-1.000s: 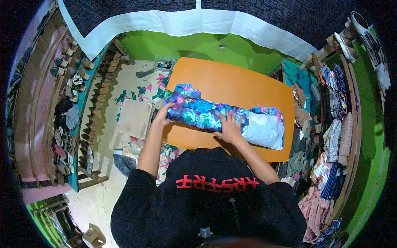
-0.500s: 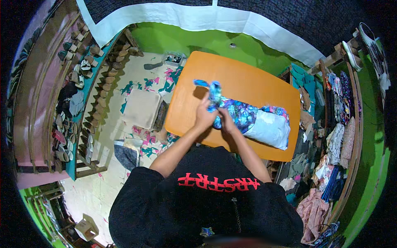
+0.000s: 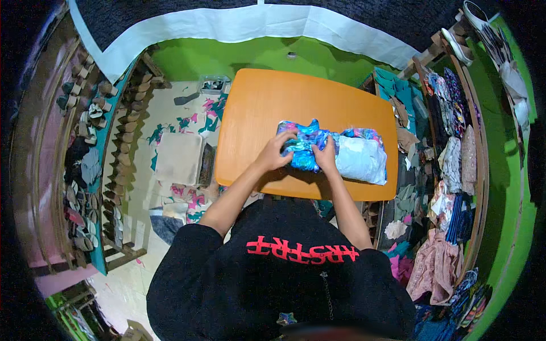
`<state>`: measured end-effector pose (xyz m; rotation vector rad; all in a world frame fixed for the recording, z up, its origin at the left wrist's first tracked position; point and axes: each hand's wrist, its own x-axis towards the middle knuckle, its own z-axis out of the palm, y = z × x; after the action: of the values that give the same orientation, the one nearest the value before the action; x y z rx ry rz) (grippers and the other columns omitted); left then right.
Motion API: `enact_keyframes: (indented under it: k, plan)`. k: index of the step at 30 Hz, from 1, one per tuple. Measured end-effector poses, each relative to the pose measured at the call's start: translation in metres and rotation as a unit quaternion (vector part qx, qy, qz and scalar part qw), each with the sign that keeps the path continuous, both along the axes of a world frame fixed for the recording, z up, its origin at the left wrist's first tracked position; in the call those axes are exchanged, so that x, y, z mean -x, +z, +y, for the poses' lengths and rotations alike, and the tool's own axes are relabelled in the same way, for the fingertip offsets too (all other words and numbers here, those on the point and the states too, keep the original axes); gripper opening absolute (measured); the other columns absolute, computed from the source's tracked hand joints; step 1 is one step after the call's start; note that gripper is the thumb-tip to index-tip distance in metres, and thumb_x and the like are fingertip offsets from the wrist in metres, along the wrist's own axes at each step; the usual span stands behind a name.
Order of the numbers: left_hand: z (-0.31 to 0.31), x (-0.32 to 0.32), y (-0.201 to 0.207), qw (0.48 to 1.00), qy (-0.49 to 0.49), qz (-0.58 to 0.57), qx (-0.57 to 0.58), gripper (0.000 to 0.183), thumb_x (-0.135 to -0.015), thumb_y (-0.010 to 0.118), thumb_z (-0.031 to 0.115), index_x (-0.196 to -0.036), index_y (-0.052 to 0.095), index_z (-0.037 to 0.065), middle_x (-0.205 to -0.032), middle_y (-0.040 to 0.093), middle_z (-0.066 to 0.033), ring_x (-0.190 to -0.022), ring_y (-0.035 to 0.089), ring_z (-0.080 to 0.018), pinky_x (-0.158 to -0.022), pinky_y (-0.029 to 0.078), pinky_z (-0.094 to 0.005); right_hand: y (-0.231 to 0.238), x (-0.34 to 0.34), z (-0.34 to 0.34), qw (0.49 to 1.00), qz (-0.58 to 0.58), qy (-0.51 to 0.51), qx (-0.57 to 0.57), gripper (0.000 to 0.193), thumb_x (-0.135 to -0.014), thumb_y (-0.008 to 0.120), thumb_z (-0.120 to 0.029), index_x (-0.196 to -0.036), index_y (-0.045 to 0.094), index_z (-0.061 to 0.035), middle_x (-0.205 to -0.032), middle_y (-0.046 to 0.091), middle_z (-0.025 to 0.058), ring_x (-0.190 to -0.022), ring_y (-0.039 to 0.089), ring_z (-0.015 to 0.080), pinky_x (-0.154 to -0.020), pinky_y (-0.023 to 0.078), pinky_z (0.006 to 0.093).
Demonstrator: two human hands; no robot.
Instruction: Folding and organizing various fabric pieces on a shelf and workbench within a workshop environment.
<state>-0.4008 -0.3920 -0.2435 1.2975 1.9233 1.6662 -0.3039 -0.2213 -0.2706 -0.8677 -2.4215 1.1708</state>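
A blue, purple and teal printed cloth [image 3: 307, 161] lies bunched on the orange table [image 3: 267, 96]. My left hand [image 3: 273, 152] curls its fingers and thumb around the left end of this cloth. My right hand [image 3: 326, 156] grips its right part, with the thumb toward the left hand. Just right of the right hand, a pale white-blue folded bundle [image 3: 362, 160] lies flat, with floral cloth [image 3: 367, 134] showing along its far edge. Whether the printed cloth and the bundle are one piece, I cannot tell.
A square beige-topped stool [image 3: 179, 158] stands left of the table, among pink and green scraps [image 3: 190, 199] on the floor. A clear box [image 3: 214, 85] sits beyond it. Shoe lasts line a rack [image 3: 122, 142] at left; fabrics hang on a rack [image 3: 452, 165] at right.
The cloth's left end, raised off the table before, now lies lower and more compact. My hands have moved slightly apart on it. The whole view has shifted a little.
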Motion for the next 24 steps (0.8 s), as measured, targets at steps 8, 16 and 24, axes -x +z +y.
enact_keyframes:
  k: [8,16,24]
  plan:
    - [0.022,-0.021,-0.016,0.92,0.01,0.314,0.233,0.064,-0.063,0.059,0.05,-0.121,0.043,0.029,-0.137,0.022,-0.0061,-0.125,0.016,-0.037,-0.094,0.011,-0.061,0.052,0.006,-0.007,0.994,0.047,0.013,-0.102,0.048,-0.072,0.056,-0.011,-0.115,0.037,0.0014,-0.115,0.042,0.0237,-0.107,0.04,0.0378,-0.09,0.032,0.0412]
    - [0.05,-0.03,-0.03,0.898,0.066,0.339,0.272,0.077,-0.053,0.066,0.04,-0.122,0.04,0.016,-0.136,0.024,-0.0064,-0.125,0.019,-0.033,-0.096,0.01,-0.0591,0.018,-0.035,-0.021,0.952,-0.089,0.145,-0.254,0.069,-0.074,0.053,-0.039,-0.127,0.027,-0.0028,-0.134,0.022,0.017,-0.121,0.023,0.0367,-0.097,0.018,0.0491]
    - [0.004,-0.029,-0.06,0.908,0.26,-0.201,0.261,0.084,-0.052,0.075,0.033,-0.114,0.037,-0.01,-0.106,0.048,-0.0253,-0.101,0.048,-0.0306,-0.086,0.039,-0.0351,0.008,-0.049,-0.012,0.924,-0.212,0.156,-0.277,0.093,-0.068,0.05,-0.058,-0.132,0.012,-0.0028,-0.139,0.01,0.0122,-0.126,0.002,0.0383,-0.095,0.001,0.0589]
